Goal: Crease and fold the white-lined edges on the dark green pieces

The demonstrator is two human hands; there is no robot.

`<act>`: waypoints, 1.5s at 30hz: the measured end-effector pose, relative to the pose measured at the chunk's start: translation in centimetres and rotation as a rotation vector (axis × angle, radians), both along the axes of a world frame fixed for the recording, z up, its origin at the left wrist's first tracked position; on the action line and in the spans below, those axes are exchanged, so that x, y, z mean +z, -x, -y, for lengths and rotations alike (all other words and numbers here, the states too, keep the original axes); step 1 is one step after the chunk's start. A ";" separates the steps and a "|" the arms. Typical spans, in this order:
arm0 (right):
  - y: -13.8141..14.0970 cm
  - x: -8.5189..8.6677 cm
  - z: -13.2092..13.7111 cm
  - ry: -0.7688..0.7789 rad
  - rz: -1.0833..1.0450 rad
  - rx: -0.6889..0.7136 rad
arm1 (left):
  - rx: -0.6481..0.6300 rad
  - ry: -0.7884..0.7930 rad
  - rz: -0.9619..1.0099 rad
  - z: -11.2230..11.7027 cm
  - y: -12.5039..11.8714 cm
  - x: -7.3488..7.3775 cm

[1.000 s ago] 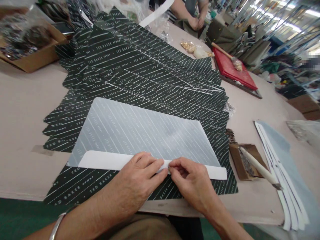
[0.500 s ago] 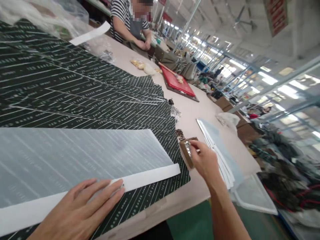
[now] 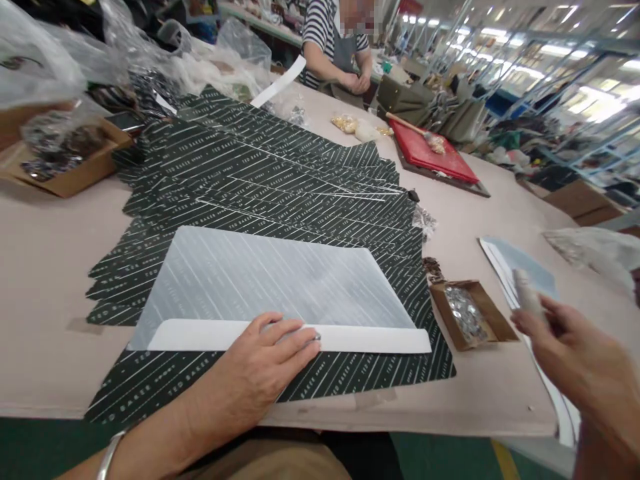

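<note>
My left hand (image 3: 273, 357) lies palm down, fingers stretched out, on a white strip (image 3: 370, 339). A small shiny piece shows at its fingertips, too small to name. The strip runs along the lower edge of a translucent grey-blue sheet (image 3: 285, 273). Beneath both are dark green fabric pieces (image 3: 240, 180) printed with white diagonal lines and lettering. My right hand (image 3: 575, 353), at the right, is closed around a pale grey cylinder-shaped object (image 3: 527, 293), blurred by motion. Left of it stands a small cardboard box (image 3: 493, 313) holding shiny metal pieces (image 3: 465, 313).
White strips (image 3: 500, 270) with a pale blue sheet lie under my right hand's side. Farther back are a red board (image 3: 440, 157) with a brush and a co-worker (image 3: 335, 53) in a striped shirt. A larger cardboard box (image 3: 65, 177) with plastic-wrapped pieces sits at left.
My right hand has left the small box and moved right, and now holds the pale cylinder. My left hand stays on the strip. The view has swung left and levelled.
</note>
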State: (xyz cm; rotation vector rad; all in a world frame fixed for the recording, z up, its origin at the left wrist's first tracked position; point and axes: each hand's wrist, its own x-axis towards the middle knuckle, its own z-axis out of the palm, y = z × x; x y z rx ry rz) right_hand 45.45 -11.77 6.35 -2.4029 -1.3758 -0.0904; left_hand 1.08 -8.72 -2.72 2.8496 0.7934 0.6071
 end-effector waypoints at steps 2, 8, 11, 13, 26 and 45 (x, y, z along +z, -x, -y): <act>3.8 0.6 0.0 -0.377 -0.567 -0.069 | -0.003 0.014 -0.015 0.0 0.0 0.0; 17.1 -1.9 -1.9 -0.633 -1.613 0.152 | -0.015 0.021 0.028 -0.4 -0.1 0.1; 20.9 -3.6 -2.8 -0.581 -1.850 0.081 | -0.012 0.029 0.034 -0.3 -0.2 0.3; 21.9 -4.4 -3.4 -0.587 -1.867 0.053 | -0.003 0.048 0.022 -0.3 -0.2 0.4; 20.9 -7.0 -4.3 -0.655 -1.968 0.036 | -0.007 0.097 0.018 -0.4 0.0 0.3; 24.0 -4.1 -2.9 -0.624 -1.672 0.480 | -0.008 0.100 0.072 -0.6 -0.1 0.1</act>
